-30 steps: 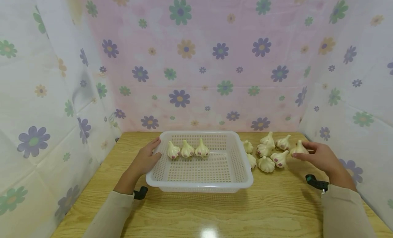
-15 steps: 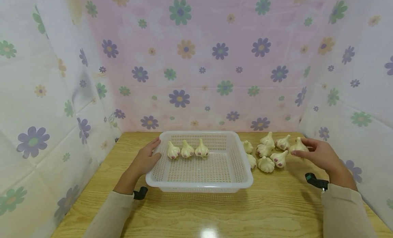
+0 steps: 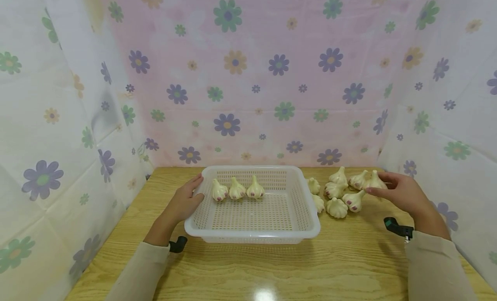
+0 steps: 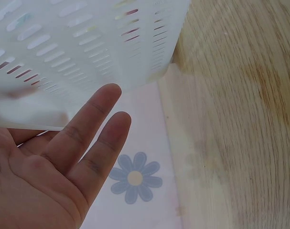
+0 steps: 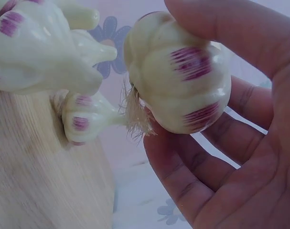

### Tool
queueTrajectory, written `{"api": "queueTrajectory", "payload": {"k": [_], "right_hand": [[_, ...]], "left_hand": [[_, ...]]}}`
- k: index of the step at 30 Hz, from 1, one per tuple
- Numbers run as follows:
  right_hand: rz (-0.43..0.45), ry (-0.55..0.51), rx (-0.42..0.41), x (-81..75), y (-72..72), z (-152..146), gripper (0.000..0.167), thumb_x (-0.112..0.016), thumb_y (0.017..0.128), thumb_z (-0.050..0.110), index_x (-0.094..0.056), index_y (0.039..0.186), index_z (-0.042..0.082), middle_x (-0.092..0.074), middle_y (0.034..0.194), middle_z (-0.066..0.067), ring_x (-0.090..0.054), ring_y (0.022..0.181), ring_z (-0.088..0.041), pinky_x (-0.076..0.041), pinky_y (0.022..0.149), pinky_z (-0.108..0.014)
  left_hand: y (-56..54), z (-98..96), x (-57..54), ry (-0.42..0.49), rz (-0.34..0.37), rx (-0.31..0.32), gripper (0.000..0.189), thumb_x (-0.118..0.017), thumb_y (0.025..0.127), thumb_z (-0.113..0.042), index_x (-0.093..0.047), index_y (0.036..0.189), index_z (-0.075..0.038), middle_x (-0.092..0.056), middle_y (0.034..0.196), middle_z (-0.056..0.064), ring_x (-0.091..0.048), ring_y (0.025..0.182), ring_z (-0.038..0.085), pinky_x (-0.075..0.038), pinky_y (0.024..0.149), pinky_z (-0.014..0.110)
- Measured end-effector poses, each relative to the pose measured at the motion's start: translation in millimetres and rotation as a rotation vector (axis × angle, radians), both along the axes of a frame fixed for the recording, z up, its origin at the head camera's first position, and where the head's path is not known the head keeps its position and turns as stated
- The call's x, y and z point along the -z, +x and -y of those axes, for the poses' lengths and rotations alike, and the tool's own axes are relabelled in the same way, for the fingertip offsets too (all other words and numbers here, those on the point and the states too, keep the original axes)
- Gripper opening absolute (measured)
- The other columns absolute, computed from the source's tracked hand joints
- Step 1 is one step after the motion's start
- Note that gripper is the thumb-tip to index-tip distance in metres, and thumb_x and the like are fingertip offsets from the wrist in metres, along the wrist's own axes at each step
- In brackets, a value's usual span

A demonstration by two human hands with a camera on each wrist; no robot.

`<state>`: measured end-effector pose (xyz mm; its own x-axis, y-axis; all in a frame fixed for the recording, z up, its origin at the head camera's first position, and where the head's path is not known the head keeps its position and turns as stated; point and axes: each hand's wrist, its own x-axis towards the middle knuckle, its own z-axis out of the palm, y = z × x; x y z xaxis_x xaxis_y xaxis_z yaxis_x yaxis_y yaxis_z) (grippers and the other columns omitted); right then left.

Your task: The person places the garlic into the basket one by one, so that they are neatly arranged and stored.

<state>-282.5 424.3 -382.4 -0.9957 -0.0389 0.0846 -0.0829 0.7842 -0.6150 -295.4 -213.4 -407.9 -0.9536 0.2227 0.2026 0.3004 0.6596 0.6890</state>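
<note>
My right hand [image 3: 404, 197] holds a garlic bulb [image 3: 375, 180] between thumb and fingertips, at the right end of a loose group of bulbs. In the right wrist view, this garlic bulb [image 5: 183, 71] shows purple streaks and a tuft of dry roots, which points toward the other bulbs. At the left side of a white perforated plastic basket [image 3: 252, 234], my left hand [image 3: 185, 200] grips the rim. The left wrist view shows two extended fingers [image 4: 104, 102] below the basket wall [image 4: 102, 52]. Three garlic bulbs [image 3: 237, 189] stand in a row inside, at the back left.
Several more garlic bulbs [image 3: 337, 208] lie on the wooden table [image 3: 248, 270] to the right of the basket, the nearest partly hidden by its wall. Flower-patterned cloth [image 3: 256, 98] encloses the table at the back and on both sides.
My right hand has lifted its garlic bulb slightly and moved it a little left, closer to the other bulbs. The left hand and the basket have stayed put.
</note>
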Motion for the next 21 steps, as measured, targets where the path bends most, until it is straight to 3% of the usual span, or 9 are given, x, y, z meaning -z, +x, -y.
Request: {"api": "queueTrajectory", "payload": {"k": [10, 21], "right_hand": [[-0.020, 0.002, 0.002, -9.1, 2.0, 11, 0.098, -0.069, 0.091, 0.060, -0.032, 0.162, 0.003, -0.040, 0.157, -0.034, -0.051, 0.131, -0.053, -0.047, 0.095, -0.071], [-0.097, 0.011, 0.021, -15.8, 4.1, 21, 0.095, -0.071, 0.090, 0.059, -0.040, 0.158, 0.001, -0.052, 0.148, -0.033, -0.056, 0.126, -0.052, -0.049, 0.092, -0.069]], "left_hand": [[-0.7, -0.6, 0.0, -0.004, -0.012, 0.002, 0.066, -0.052, 0.098, -0.014, -0.034, 0.159, 0.002, -0.026, 0.171, 0.010, -0.026, 0.156, 0.038, -0.035, 0.120, 0.056], [-0.2, -0.5, 0.3, -0.005, -0.006, -0.001, 0.066, -0.051, 0.098, -0.015, -0.034, 0.160, 0.001, -0.026, 0.171, 0.009, -0.026, 0.156, 0.038, -0.036, 0.119, 0.056]]}}
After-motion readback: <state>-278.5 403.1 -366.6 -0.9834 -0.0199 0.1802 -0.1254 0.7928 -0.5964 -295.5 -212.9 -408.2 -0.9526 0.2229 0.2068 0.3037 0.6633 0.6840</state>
